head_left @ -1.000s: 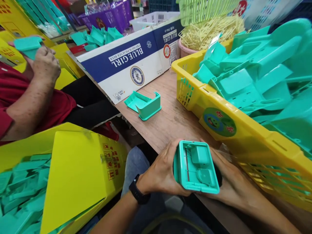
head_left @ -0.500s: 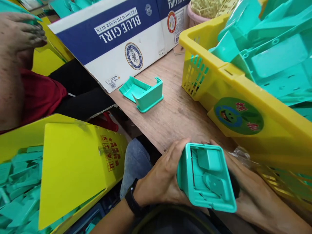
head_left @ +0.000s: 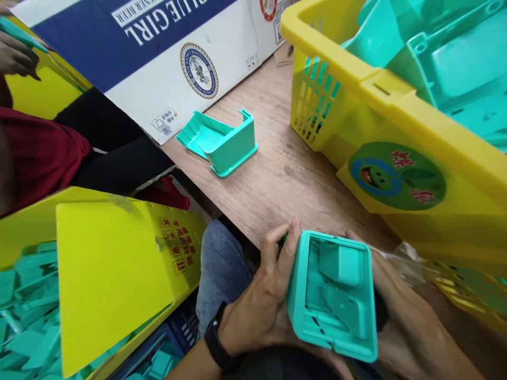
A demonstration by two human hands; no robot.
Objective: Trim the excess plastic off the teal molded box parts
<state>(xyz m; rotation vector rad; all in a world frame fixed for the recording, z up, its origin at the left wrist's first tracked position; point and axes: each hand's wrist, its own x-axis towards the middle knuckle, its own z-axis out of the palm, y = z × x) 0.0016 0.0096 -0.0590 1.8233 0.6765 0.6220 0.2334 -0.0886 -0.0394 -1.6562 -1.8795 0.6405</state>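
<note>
A teal plastic box-shaped housing (head_left: 315, 316) is held between my two hands in front of my body, its open end facing up. Inside it show a raised block and a rounded inner part. My left hand (head_left: 273, 290), with a black band at the wrist, grips its left side, fingers pressed along the wall. My right hand (head_left: 396, 311) closes on its right side, and most of those fingers are hidden behind the housing. Farther off on the wooden table (head_left: 285, 179) lies another teal plastic piece (head_left: 222, 142), angular and open-sided, touched by neither hand.
A yellow basket (head_left: 328, 126) full of teal parts stands at the right. At the back is a white and blue beer carton (head_left: 154, 79). A yellow bin (head_left: 119, 279) with small teal parts sits lower left. A co-worker's hand (head_left: 16, 55) holds a teal piece.
The view has shifted and come closer to the basket. My left fingers have lifted and moved along the housing's upper left edge. The housing is tilted slightly differently; both hands still hold it.
</note>
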